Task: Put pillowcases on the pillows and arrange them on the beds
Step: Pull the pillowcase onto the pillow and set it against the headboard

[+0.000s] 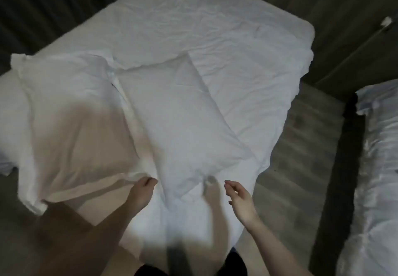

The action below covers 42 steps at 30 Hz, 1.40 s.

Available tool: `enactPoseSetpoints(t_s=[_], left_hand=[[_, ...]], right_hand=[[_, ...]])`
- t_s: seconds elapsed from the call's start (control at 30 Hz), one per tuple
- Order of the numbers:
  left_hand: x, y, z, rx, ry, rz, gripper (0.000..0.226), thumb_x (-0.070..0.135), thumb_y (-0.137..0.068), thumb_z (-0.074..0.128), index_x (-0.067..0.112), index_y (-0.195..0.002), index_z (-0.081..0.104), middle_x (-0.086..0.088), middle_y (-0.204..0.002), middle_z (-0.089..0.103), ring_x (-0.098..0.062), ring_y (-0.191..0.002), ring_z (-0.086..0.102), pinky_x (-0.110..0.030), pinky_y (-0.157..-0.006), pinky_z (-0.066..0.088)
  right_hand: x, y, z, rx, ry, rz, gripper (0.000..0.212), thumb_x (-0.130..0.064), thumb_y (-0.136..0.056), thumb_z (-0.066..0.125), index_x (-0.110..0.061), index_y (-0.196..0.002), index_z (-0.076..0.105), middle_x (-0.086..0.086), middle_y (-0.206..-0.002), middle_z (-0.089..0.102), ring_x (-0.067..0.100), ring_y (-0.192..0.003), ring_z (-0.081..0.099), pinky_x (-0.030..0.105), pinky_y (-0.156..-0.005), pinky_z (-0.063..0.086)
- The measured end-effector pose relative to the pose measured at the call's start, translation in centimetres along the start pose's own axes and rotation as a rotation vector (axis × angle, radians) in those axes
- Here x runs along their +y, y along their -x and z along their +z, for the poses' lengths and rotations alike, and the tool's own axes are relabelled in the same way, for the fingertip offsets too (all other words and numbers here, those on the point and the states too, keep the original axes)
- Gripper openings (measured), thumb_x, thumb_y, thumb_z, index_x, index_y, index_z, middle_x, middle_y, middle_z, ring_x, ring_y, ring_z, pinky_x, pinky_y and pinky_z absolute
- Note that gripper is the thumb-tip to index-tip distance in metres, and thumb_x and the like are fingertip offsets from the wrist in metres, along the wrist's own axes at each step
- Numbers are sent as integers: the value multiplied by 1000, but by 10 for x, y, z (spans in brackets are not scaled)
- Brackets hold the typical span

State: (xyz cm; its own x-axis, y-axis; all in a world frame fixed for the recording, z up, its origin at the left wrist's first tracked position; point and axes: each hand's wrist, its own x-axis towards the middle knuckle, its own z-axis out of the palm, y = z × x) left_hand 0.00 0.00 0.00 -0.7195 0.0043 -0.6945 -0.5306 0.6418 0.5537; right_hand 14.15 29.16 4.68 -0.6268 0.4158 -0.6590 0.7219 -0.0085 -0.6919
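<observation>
A wide bed with a wrinkled white sheet (215, 28) fills most of the head view, running from the near edge up to the far right corner. Beside it, on the right, a strip of grey wood-grain floor (301, 146) shows, and past that the edge of a second bed covered in rumpled white bedding (379, 168).

On the first bed's left part lies a large white pillow in a flanged pillowcase (71, 112), its near half in warm shadow and one near corner hanging past the mattress edge. Just to its right, touching along the side, lies a second plump white pillow in a plain white pillowcase (183, 120), set at a slant with its far end toward the middle of the bed and its near end toward the person.

The left hand (142, 191) reaches to the gap between the two pillows; its fingers are curled over at the near edge of the flanged pillow's fabric, and its grip appears narrow on that hem, though blur keeps me from telling how firmly it holds. The right hand (239, 200) hovers just off the near right corner of the slanted pillow, apart from it, its grip wide, fingers loosely bent and holding nothing. A hand-shaped shadow falls on the sheet between the two hands.
</observation>
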Motion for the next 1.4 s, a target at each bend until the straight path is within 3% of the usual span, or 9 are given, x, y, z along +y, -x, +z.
enactPoseSetpoints(t_s=[0.17,0.27,0.37,0.47,0.57,0.77,0.87,1.07,1.4], left_hand=[[14,-36,34,40,-37,-157,33,45,-99,61,13,-107,67,-7,-113,67,-28,-108,61,-40,-93,45],[29,-61,62,94,75,-240,57,50,-97,64,8,-136,60,-13,-133,63,-32,-119,61,-34,-94,43],[48,-80,86,113,208,-282,49,47,-94,70,12,-126,58,-12,-111,68,-30,-99,65,-32,-84,44],[45,-104,101,171,217,-275,75,73,-70,72,8,-105,70,-4,-90,73,-34,-95,73,-37,-80,54],[48,-111,105,202,205,-304,52,56,-85,77,9,-105,68,-6,-101,71,-25,-96,67,-34,-87,51],[49,-122,95,208,85,-273,37,48,-88,76,12,-93,77,-14,-96,76,-31,-98,72,-34,-80,51],[54,-109,86,242,66,-249,48,55,-86,72,10,-101,76,-16,-101,77,-34,-100,72,-35,-78,50],[75,-39,74,232,73,-304,46,52,-84,78,13,-107,76,-10,-107,75,-32,-106,71,-33,-84,50],[41,88,88,-166,-188,-372,59,69,-74,78,11,-83,75,-3,-74,70,-18,-65,65,-23,-59,43]], right_hand=[[-11,-89,-33,-12,28,16,23,-29,-100,61,-31,-123,64,-10,-123,66,11,-109,66,38,-103,53],[-10,-152,-40,-5,36,-19,32,-25,-99,67,-23,-130,62,-5,-119,65,10,-102,66,11,-84,50],[-13,-207,-45,27,38,-31,47,-20,-96,72,-6,-137,54,1,-93,59,0,-77,63,4,-69,48],[-14,-253,-45,53,58,-3,59,-31,-92,76,-2,-137,54,-3,-91,59,7,-79,61,10,-71,51],[-15,-283,-42,103,177,-39,94,-75,-70,77,-9,-135,60,4,-99,66,22,-96,66,39,-94,52],[-39,-326,-42,-92,464,45,108,-105,-53,51,-32,-132,62,-4,-129,71,25,-123,65,44,-107,50],[-63,-314,-47,-100,406,99,108,-93,-54,70,-24,-136,62,-4,-127,71,27,-120,67,42,-105,51],[-128,-236,-70,-152,85,38,32,-12,-75,88,-9,-104,76,7,-95,80,25,-89,77,32,-75,60],[-136,-50,-139,-259,120,-171,36,1,-78,80,-19,-105,69,-5,-92,76,9,-82,71,17,-61,50]])
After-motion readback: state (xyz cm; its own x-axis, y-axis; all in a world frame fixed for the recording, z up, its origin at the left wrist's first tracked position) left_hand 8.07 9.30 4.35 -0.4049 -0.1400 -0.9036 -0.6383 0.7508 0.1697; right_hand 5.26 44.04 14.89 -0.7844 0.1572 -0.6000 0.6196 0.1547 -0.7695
